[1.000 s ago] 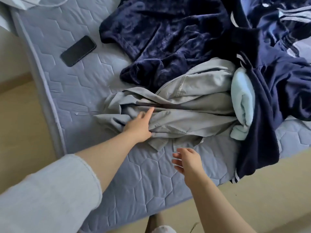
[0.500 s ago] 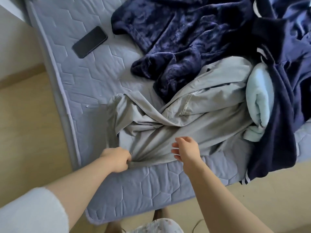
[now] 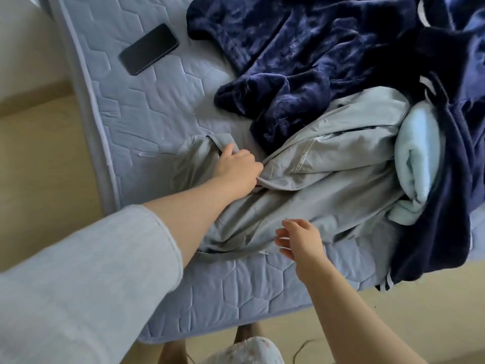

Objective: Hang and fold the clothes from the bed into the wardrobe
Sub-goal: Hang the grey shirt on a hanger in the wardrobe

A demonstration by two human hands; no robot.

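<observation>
A grey garment (image 3: 328, 185) lies crumpled across the near corner of the quilted mattress (image 3: 147, 119). My left hand (image 3: 237, 172) is curled round a fold near the garment's left edge. Just above the garment's lower hem hovers my right hand (image 3: 299, 239), fingers loosely spread, holding nothing. A dark blue fleece garment (image 3: 301, 56) is heaped behind the grey one. To the right sits a light blue rolled cloth (image 3: 417, 153), with a navy jacket with white stripes (image 3: 451, 195) draped over the bed's edge beside it.
A black phone (image 3: 149, 49) lies screen up on the mattress at the upper left. Wooden floor (image 3: 39, 164) shows left of the bed and below its corner. My feet and a patterned hem (image 3: 246, 350) are at the bottom edge.
My left hand let go of the hem near the bed's edge and moved up and right to grip a fold higher on the grey garment. My right hand stayed by the lower hem.
</observation>
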